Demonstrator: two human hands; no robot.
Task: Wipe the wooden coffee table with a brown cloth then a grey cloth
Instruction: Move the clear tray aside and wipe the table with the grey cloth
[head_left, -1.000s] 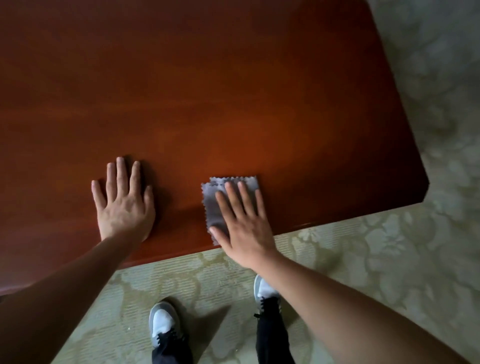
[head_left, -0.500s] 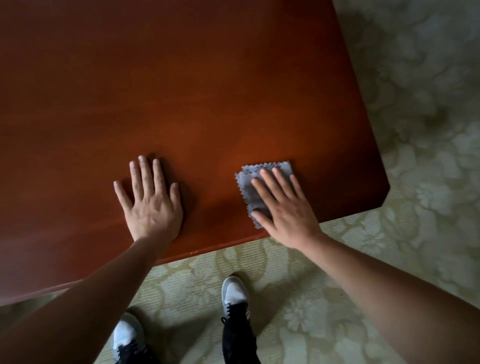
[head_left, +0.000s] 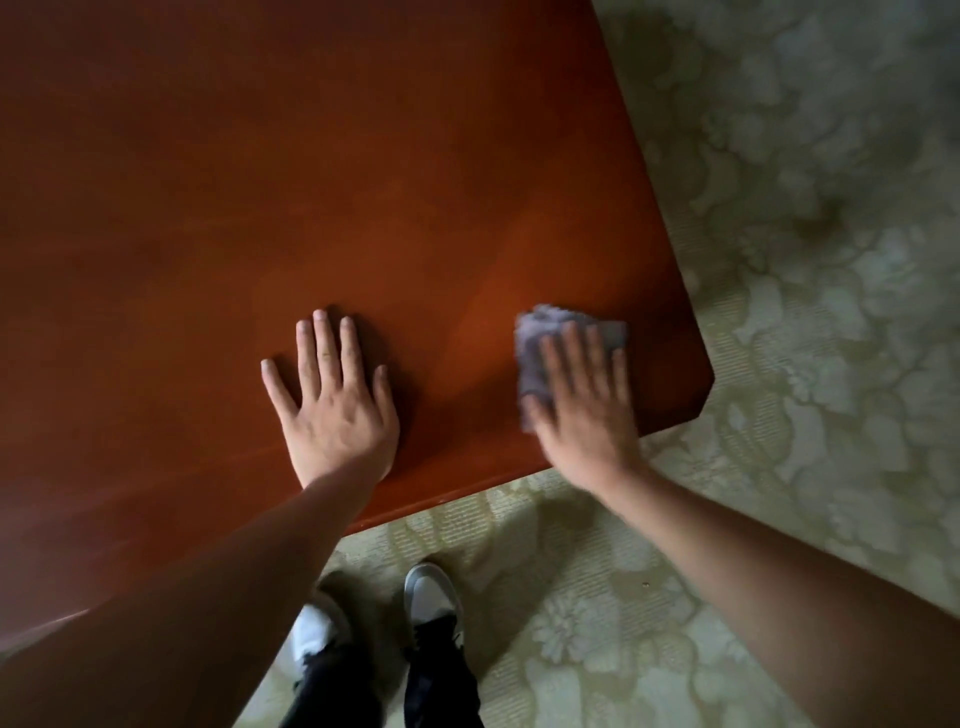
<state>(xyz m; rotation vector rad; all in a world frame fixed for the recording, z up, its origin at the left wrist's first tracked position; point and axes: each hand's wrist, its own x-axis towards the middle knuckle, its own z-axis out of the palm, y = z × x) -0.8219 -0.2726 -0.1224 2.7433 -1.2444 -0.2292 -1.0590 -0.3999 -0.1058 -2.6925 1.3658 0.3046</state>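
The reddish-brown wooden coffee table (head_left: 291, 182) fills the upper left of the head view. A small grey cloth (head_left: 535, 348) with a scalloped edge lies on the table close to its front right corner. My right hand (head_left: 582, 405) presses flat on the cloth with fingers spread, covering its lower right part; the hand is blurred. My left hand (head_left: 335, 400) rests flat on the bare wood to the left of the cloth, fingers apart, holding nothing. No brown cloth is in view.
The table's front edge (head_left: 467, 493) runs just below both hands, and its right edge (head_left: 654, 208) is close to the cloth. A pale patterned carpet (head_left: 805, 260) covers the floor. My two shoes (head_left: 431, 597) stand just below the table's front edge.
My right hand has slid the grey cloth to the right along the front edge, nearer the right corner. My left hand has stayed flat on the wood while the view shifted right.
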